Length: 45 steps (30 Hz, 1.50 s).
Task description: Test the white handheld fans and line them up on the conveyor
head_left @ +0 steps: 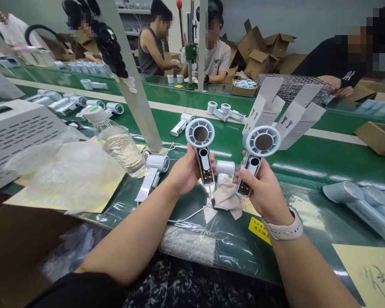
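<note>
My left hand (188,173) grips a light-blue handheld fan (205,164) upright, its round ringed head at the top and the handle's open front showing small electronic parts. A second handheld fan (253,164) of the same kind is in my right hand (266,188), its thumb across the handle. The two fans are held apart, facing me. Between and behind them another fan (226,166) lies on the bench, partly hidden by a crumpled beige cloth (227,196). Left of my left hand lies one more fan (154,171) with a white cable near it.
A clear bottle of liquid (122,143) and plastic bags (73,171) lie on the left, near a grey vented box (22,137). White cartons (295,117) stand open beyond my right hand. Several fans (365,201) lie at right. Co-workers sit across the green belt (176,102).
</note>
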Each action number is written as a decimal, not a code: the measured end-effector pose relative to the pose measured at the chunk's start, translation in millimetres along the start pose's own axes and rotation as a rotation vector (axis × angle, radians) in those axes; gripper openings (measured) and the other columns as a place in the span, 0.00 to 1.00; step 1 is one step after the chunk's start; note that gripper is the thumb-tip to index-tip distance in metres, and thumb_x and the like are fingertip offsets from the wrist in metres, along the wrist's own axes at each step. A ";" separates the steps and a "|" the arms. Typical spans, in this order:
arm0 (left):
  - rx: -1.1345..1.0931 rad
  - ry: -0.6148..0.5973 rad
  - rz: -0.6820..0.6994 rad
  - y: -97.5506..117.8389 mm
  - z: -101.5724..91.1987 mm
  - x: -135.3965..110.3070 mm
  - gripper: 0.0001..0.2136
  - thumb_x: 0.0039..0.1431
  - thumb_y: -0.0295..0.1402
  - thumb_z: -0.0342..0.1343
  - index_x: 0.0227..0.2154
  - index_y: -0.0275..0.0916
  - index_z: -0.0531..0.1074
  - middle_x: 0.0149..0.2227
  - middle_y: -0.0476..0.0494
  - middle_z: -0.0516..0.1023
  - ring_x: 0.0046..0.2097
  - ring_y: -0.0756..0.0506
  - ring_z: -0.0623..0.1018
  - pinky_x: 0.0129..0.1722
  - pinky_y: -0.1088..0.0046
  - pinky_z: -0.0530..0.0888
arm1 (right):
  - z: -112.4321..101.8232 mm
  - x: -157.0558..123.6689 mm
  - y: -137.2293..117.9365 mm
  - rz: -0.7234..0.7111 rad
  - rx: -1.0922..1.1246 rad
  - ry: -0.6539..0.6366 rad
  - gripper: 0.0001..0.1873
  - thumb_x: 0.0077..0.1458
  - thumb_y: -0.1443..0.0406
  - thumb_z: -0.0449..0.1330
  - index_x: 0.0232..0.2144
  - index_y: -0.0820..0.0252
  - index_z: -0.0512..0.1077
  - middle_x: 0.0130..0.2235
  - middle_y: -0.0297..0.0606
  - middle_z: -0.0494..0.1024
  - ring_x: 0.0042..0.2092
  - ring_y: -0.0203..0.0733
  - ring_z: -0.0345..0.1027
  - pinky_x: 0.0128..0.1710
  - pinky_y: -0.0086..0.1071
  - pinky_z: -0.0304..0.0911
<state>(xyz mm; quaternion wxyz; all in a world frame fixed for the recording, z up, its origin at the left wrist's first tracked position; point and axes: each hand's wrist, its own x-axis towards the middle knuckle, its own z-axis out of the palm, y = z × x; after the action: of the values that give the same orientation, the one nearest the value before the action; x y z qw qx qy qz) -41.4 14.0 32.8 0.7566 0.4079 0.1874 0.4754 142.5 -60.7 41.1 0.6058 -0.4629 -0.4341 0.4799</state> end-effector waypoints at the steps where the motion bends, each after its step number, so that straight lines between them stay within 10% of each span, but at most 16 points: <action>1: -0.020 -0.012 -0.036 -0.2 0.4 -1.0 0.21 0.51 0.45 0.69 0.43 0.41 0.74 0.33 0.49 0.77 0.35 0.47 0.78 0.40 0.66 0.76 | -1.7 0.8 4.1 0.030 0.002 0.001 0.20 0.51 0.54 0.70 0.44 0.50 0.69 0.33 0.32 0.74 0.32 0.41 0.70 0.35 0.39 0.71; 5: 0.003 -0.110 -0.036 -2.7 1.9 -7.1 0.22 0.44 0.26 0.70 0.44 0.41 0.71 0.35 0.51 0.75 0.35 0.49 0.77 0.36 0.70 0.74 | -2.8 -4.3 13.1 0.099 -0.006 -0.061 0.15 0.54 0.55 0.66 0.40 0.54 0.69 0.36 0.36 0.75 0.35 0.42 0.71 0.38 0.40 0.72; 19: 0.150 -0.282 -0.050 -3.0 9.3 -12.1 0.20 0.54 0.36 0.68 0.47 0.42 0.68 0.35 0.46 0.77 0.36 0.45 0.79 0.40 0.63 0.77 | 11.8 -10.6 14.8 0.126 0.111 -0.140 0.22 0.51 0.52 0.68 0.44 0.52 0.70 0.40 0.37 0.77 0.41 0.45 0.72 0.42 0.42 0.71; 45: 0.136 -0.089 -0.001 -10.0 0.1 -4.1 0.19 0.52 0.33 0.66 0.45 0.41 0.67 0.35 0.51 0.74 0.32 0.49 0.78 0.37 0.66 0.75 | 8.2 -13.0 19.4 0.081 0.152 -0.072 0.10 0.56 0.57 0.63 0.38 0.54 0.72 0.36 0.36 0.77 0.33 0.40 0.71 0.33 0.38 0.72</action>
<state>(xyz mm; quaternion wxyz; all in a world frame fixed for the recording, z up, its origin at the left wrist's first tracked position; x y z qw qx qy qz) -37.6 8.3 24.4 0.7349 0.4791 0.1859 0.4426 128.9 -70.2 22.6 0.6034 -0.4151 -0.3988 0.5519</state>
